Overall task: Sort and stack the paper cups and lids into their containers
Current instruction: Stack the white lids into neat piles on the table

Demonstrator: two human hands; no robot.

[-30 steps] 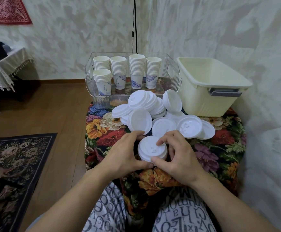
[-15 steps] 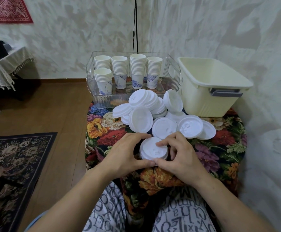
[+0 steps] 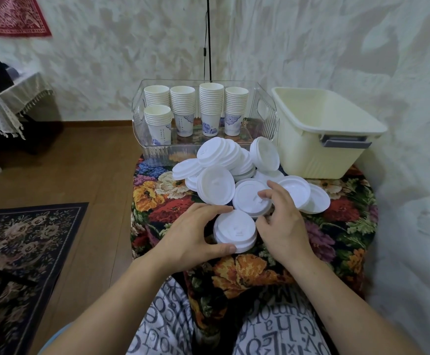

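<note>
A: Entry, lid sorting. Where is the stack of lids point(image 3: 235, 230) relative to the hands?

B: On the desk point(image 3: 347, 221), near edge, between both hands. Left hand point(image 3: 192, 235) cups its left side: thumb against the near rim, index finger over the far rim, so it grips the stack. Right hand point(image 3: 284, 221) sits just right of the stack, fingers point(image 3: 266, 194) loosely spread and reaching onto a loose lid point(image 3: 249, 198) just behind the stack. It holds nothing that I can confirm.

A: Axis?

B: Lids are round, so no long axis; the stack's axis is upright, slightly leaning. The next lid lies just beyond the stack, nearer the right hand. Judgement: right hand draws it back and on top.

A: Containers?

B: Cream tub point(image 3: 321, 139) far right, looks empty from here. Clear bin point(image 3: 142, 124) behind the lid pile point(image 3: 224, 162) holds 5 stacks of paper cups point(image 3: 210, 108).

A: Writing?

B: Cups carry blue motifs and small marks, too small to read. Trouser fabric shows printed letters, no legible word. No brand seen.
</note>
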